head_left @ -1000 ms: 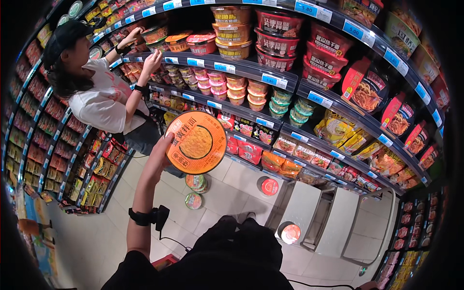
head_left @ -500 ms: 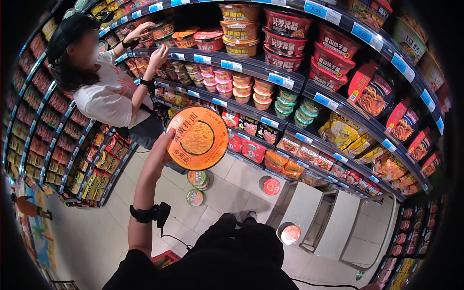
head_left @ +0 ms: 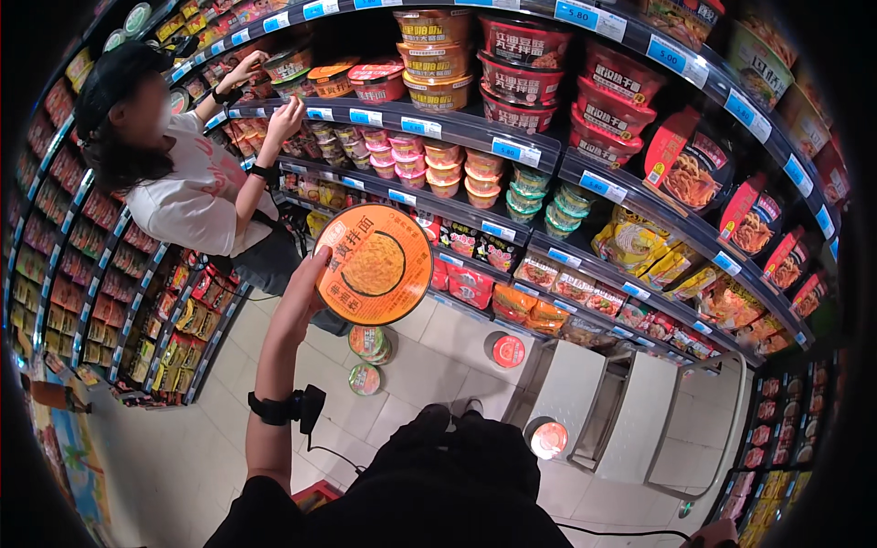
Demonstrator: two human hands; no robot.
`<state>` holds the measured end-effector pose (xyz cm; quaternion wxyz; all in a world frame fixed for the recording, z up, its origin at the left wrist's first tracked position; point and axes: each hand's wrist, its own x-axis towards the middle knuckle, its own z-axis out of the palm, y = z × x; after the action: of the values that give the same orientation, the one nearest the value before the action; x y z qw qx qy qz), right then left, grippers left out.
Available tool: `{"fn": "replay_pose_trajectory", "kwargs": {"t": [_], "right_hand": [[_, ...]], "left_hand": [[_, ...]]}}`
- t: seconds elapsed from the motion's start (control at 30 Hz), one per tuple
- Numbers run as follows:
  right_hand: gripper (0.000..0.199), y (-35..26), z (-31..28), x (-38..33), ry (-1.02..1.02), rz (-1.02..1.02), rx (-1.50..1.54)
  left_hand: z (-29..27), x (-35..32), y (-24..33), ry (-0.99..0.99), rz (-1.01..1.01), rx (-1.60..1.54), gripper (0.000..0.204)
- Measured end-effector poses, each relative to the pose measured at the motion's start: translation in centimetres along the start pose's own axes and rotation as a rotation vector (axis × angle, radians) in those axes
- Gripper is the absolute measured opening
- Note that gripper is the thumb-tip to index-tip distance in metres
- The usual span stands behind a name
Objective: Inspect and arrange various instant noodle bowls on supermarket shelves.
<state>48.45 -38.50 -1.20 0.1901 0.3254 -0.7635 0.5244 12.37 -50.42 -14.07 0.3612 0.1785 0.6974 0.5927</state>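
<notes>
Noodle bowl (head_left: pixel 375 265), orange lid facing me, is sitting gripped in my left hand (head_left: pixel 309 285). Guessing it's heading shelfward next; right hand isn't showing.

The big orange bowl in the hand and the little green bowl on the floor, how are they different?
The orange noodle bowl is held up in the left hand, its lid tilted toward the camera; the green bowl sits on the floor tiles, touched by no one. The orange noodle bowl's lid is orange with a noodle picture; the green bowl's lid is green. The orange one looks far larger, partly because it is nearer. Both are round, lidded tubs.
</notes>
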Motion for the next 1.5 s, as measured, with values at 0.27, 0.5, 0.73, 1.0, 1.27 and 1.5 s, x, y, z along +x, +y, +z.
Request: {"fn": "replay_pose_trajectory", "kwargs": {"t": [0.27, 0.5, 0.73, 1.0, 1.27, 1.5], "right_hand": [[0.018, -0.6, 0.2, 0.1, -0.009, -0.004, -0.011], [0.018, -0.8, 0.5, 0.3, -0.028, 0.000, -0.019], [0.019, -1.1, 0.6, 0.3, -0.043, -0.006, -0.022], [0.021, -1.6, 0.8, 0.3, -0.058, -0.013, -0.039], [0.022, -2.3, 1.0, 0.3, -0.082, -0.019, -0.046], [0.024, -3.5, 1.0, 0.2, -0.129, -0.025, -0.066]], "left_hand": [[0.4, 0.2, 0.5, -0.005, 0.040, -0.009, 0.046], [0.7, 0.4, 0.8, -0.023, 0.044, -0.015, 0.045], [1.1, 0.4, 1.2, -0.033, 0.065, -0.009, 0.048], [1.3, 0.7, 0.8, -0.064, 0.058, -0.030, 0.048], [1.0, 1.5, 0.6, -0.093, 0.081, -0.062, 0.049], [1.5, 1.6, 1.0, -0.121, 0.085, -0.077, 0.049]]}}
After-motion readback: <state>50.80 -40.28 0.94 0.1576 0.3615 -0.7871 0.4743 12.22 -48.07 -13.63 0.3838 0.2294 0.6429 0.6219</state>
